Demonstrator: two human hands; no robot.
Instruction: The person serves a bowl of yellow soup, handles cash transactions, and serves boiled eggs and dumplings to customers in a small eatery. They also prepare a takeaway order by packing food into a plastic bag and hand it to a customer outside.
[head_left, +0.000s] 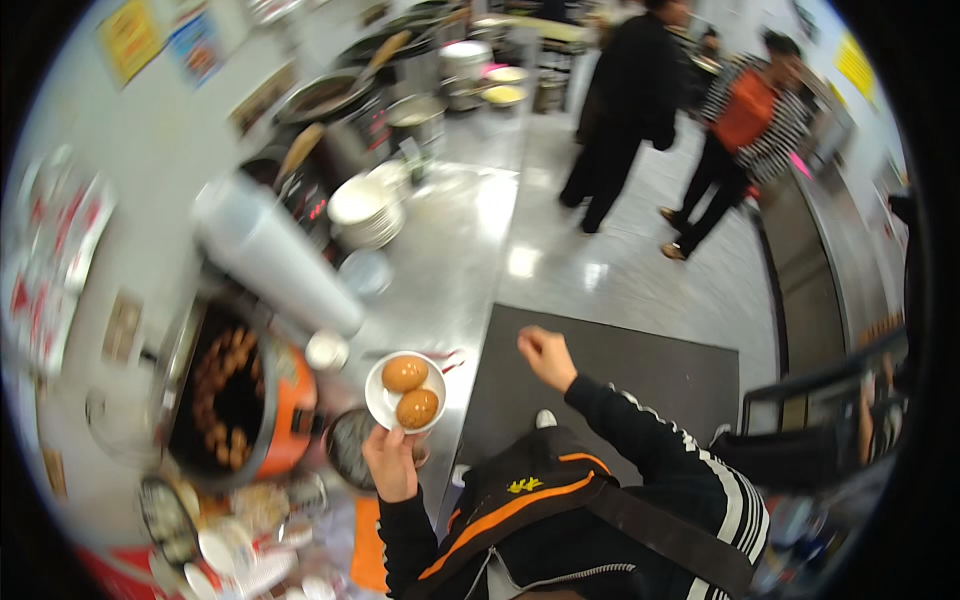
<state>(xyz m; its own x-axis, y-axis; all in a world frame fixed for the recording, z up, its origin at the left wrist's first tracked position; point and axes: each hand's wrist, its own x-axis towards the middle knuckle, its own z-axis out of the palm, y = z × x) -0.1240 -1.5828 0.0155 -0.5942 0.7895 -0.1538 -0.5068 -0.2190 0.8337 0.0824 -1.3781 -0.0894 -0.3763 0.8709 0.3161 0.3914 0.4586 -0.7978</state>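
Observation:
In my left hand is a small white bowl, gripped at its near rim and held over the edge of the steel counter. Two brown eggs lie in it, one beside the other. My right hand is raised above the dark floor mat, to the right of the bowl, with its fingers curled together and nothing visible in them. Left of the bowl stands an orange cooker with brown round pieces in dark liquid. A dark round pot is partly hidden behind my left hand.
A tall stack of pale cups leans across the counter's left side. Beyond it are stacked white bowls and pots with wooden-handled utensils. Two people, one in black and one in an orange apron, stand on the floor at upper right.

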